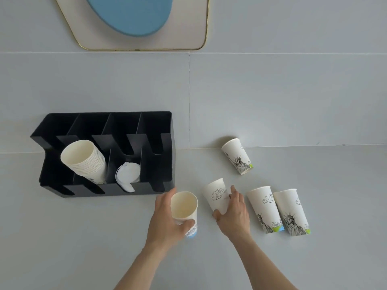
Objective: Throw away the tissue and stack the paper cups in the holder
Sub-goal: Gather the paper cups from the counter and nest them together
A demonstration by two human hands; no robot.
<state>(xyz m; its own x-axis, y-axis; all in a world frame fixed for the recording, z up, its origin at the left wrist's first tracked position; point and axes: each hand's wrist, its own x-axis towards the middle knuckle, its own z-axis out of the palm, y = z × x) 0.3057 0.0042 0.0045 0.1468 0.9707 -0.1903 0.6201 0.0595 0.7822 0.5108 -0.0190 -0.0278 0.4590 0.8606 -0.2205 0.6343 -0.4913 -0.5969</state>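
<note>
Right of the black holder (pixel 169 164), our left hand (pixel 165 222) wraps one paper cup (pixel 184 208), mouth toward us, while our right hand (pixel 234 214) clasps a second cup (pixel 216 195); we should nest them squarely before stacking

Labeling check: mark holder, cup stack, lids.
holder (pixel 167 126): head view, right outer wall.
cup stack (pixel 77 152): head view, inside of the top cup.
lids (pixel 127 174): head view, face of the front lid.
</note>
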